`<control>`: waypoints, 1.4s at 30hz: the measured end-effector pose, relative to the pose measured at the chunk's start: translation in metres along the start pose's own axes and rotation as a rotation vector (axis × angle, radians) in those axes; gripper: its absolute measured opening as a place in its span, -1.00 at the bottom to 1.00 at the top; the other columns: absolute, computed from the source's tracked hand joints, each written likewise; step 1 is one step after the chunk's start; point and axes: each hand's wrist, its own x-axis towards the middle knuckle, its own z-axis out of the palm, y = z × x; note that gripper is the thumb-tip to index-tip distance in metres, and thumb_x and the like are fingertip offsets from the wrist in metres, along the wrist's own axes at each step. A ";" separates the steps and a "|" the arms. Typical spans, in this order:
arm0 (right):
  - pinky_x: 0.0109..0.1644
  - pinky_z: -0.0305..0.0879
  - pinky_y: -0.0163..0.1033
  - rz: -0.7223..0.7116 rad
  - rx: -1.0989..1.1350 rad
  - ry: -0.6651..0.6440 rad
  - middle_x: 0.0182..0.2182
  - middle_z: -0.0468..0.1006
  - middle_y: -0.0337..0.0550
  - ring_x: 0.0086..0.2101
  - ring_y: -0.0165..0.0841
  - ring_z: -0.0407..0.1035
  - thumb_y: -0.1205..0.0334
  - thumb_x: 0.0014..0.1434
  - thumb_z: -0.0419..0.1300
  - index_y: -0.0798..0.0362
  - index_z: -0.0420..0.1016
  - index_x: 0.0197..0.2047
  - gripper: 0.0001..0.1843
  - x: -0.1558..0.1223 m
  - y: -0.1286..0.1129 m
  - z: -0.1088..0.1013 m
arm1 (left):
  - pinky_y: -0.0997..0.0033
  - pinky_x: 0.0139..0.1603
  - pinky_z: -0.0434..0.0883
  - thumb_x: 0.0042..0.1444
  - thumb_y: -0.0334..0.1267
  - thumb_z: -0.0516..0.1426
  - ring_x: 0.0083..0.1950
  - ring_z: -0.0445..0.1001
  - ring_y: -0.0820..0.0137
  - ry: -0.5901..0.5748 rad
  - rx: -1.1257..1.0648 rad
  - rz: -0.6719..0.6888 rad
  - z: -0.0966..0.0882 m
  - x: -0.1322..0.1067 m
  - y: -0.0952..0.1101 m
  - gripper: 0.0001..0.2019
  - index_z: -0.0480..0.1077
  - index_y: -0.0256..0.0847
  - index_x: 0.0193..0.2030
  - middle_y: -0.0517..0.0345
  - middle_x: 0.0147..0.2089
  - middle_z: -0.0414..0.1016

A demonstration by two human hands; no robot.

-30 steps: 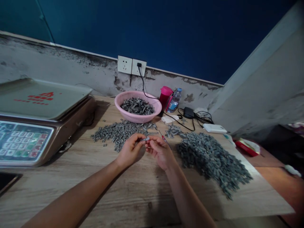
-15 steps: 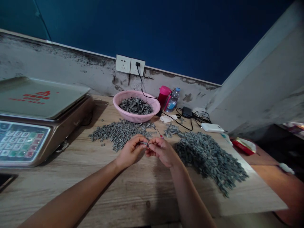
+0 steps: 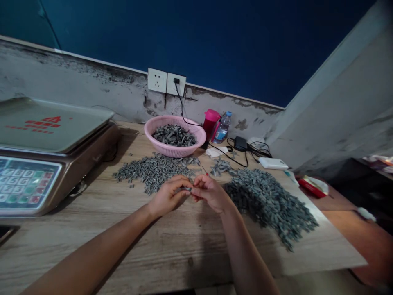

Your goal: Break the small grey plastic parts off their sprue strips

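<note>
Above the wooden table, my two hands meet with fingertips pinched together. A small grey piece [image 3: 186, 189] shows between the thumb and fingers of my left hand [image 3: 169, 196]. Its other end reaches the closed thumb and fingers of my right hand [image 3: 211, 194], which partly hide it. Just beyond lies a spread of small grey pieces [image 3: 153, 170]. To the right is a bigger heap of similar grey pieces [image 3: 270, 200]. A thin tool with a red part [image 3: 206, 173] shows behind my right hand.
A pink basket [image 3: 150, 137] holds grey strips. Behind stand a pink-lidded cup [image 3: 211, 122] and a water bottle [image 3: 223, 128]. A scale [image 3: 89, 157] occupies the left. Black cables, an adapter [image 3: 240, 143] and a white box-shaped device [image 3: 273, 163] lie at back right.
The fingers have shifted slightly around the grey piece, and my right fingers sit a little higher. The whole view has moved slightly; the piles look unchanged.
</note>
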 end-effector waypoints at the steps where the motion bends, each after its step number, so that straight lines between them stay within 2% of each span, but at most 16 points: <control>1: -0.48 0.26 -0.36 0.002 -0.002 0.001 -0.59 0.43 -0.31 -0.59 -0.47 0.32 0.16 -0.12 0.35 0.06 0.24 -0.37 -0.64 0.001 0.000 0.001 | 0.34 -0.05 0.30 0.17 -0.28 0.05 -0.11 0.35 0.37 0.005 0.035 0.014 0.000 0.000 0.000 -0.87 0.39 -0.23 -0.21 0.04 -0.19 0.39; 5: -0.49 0.20 -0.40 -0.074 -0.098 0.152 -0.58 0.37 -0.34 -0.57 -0.49 0.27 0.18 -0.16 0.35 0.07 0.26 -0.40 -0.66 0.005 0.003 0.009 | 0.29 -0.04 0.30 0.18 -0.33 0.01 -0.10 0.32 0.34 0.082 0.255 0.106 0.001 -0.003 -0.001 -0.85 0.37 -0.26 -0.17 -0.01 -0.17 0.38; 8: -0.50 0.15 -0.41 -0.173 -0.249 0.258 -0.56 0.34 -0.33 -0.54 -0.50 0.22 0.25 -0.17 0.33 0.07 0.30 -0.41 -0.71 0.009 0.007 0.015 | 0.26 -0.07 0.31 0.16 -0.34 0.02 -0.11 0.31 0.30 0.088 0.411 0.154 0.003 -0.005 -0.001 -0.85 0.36 -0.27 -0.17 -0.05 -0.18 0.38; 11: -0.51 0.18 -0.38 -0.192 -0.331 0.290 -0.56 0.36 -0.30 -0.55 -0.47 0.23 0.24 -0.09 0.25 0.06 0.33 -0.39 -0.81 0.011 0.011 0.017 | 0.24 -0.09 0.31 0.14 -0.32 0.03 -0.13 0.32 0.27 0.101 0.496 0.141 0.002 -0.005 -0.001 -0.86 0.36 -0.27 -0.19 -0.06 -0.19 0.38; 14: -0.45 0.28 -0.34 -0.191 -0.296 0.301 -0.53 0.39 -0.27 -0.54 -0.43 0.29 0.22 -0.03 0.20 0.05 0.35 -0.32 -0.83 0.012 0.013 0.016 | 0.25 -0.08 0.32 0.12 -0.32 0.04 -0.13 0.33 0.27 0.143 0.484 0.111 0.001 -0.004 -0.001 -0.86 0.38 -0.25 -0.21 -0.05 -0.20 0.38; 18: -0.40 0.34 -0.31 -0.182 -0.310 0.278 -0.48 0.44 -0.23 -0.50 -0.41 0.36 0.22 0.02 0.14 0.05 0.41 -0.29 -0.84 0.011 0.013 0.015 | 0.32 -0.07 0.31 0.09 -0.35 0.08 -0.14 0.36 0.32 0.199 0.273 -0.025 0.003 -0.002 -0.005 -0.89 0.41 -0.24 -0.24 0.00 -0.23 0.41; 23: -0.44 0.34 -0.32 -0.223 -0.382 0.265 -0.57 0.41 -0.27 -0.54 -0.42 0.36 0.18 0.10 0.08 0.04 0.39 -0.33 -0.87 0.011 0.013 0.010 | 0.48 -0.32 0.31 -0.06 -0.28 0.22 -0.37 0.36 0.45 0.314 -0.303 -0.417 0.005 0.002 -0.006 -0.86 0.40 -0.26 -0.34 0.16 -0.39 0.43; 26: -0.45 0.34 -0.32 -0.252 -0.385 0.237 -0.58 0.43 -0.27 -0.55 -0.40 0.38 0.18 0.12 0.06 0.03 0.39 -0.31 -0.86 0.010 0.011 0.008 | 0.52 -0.34 0.30 -0.12 -0.24 0.27 -0.38 0.35 0.50 0.338 -0.614 -0.501 0.005 0.004 -0.002 -0.80 0.41 -0.28 -0.37 0.17 -0.40 0.43; 29: -0.40 0.35 -0.30 -0.257 -0.346 0.270 -0.54 0.49 -0.23 -0.50 -0.37 0.42 0.20 0.06 0.13 0.04 0.42 -0.33 -0.88 0.009 0.008 0.008 | 0.49 -0.26 0.34 -0.12 -0.19 0.29 -0.30 0.38 0.47 0.305 -0.807 -0.544 0.005 0.005 0.001 -0.77 0.41 -0.29 -0.39 0.11 -0.29 0.45; 32: -0.38 0.34 -0.30 -0.255 -0.333 0.310 -0.52 0.50 -0.22 -0.46 -0.36 0.43 0.24 0.00 0.16 0.04 0.41 -0.35 -0.90 0.009 0.007 0.008 | 0.46 -0.21 0.36 -0.11 -0.19 0.28 -0.24 0.41 0.43 0.251 -0.806 -0.540 0.006 0.004 0.002 -0.77 0.42 -0.32 -0.44 0.03 -0.21 0.46; 34: -0.40 0.31 -0.32 -0.268 -0.379 0.317 -0.52 0.49 -0.22 -0.47 -0.38 0.40 0.26 -0.01 0.15 0.04 0.39 -0.35 -0.90 0.010 0.008 0.008 | 0.45 -0.18 0.37 -0.13 -0.22 0.30 -0.24 0.42 0.43 0.240 -0.763 -0.509 0.007 0.004 0.002 -0.78 0.41 -0.34 -0.47 0.02 -0.23 0.47; 38: -0.42 0.28 -0.34 -0.303 -0.457 0.307 -0.50 0.45 -0.24 -0.47 -0.40 0.36 0.25 0.00 0.15 0.03 0.35 -0.34 -0.89 0.014 0.012 0.007 | 0.45 -0.25 0.39 -0.24 -0.28 0.34 -0.35 0.43 0.46 0.301 -0.714 -0.509 0.010 0.004 0.000 -0.73 0.35 -0.32 -0.45 0.11 -0.37 0.48; 42: -0.41 0.29 -0.33 -0.332 -0.512 0.330 -0.48 0.42 -0.23 -0.46 -0.39 0.35 0.26 0.00 0.15 0.03 0.33 -0.33 -0.88 0.015 0.015 0.008 | 0.50 -0.28 0.39 -0.28 -0.29 0.35 -0.36 0.43 0.49 0.365 -0.667 -0.507 0.013 0.004 -0.003 -0.63 0.30 -0.28 -0.35 0.17 -0.39 0.46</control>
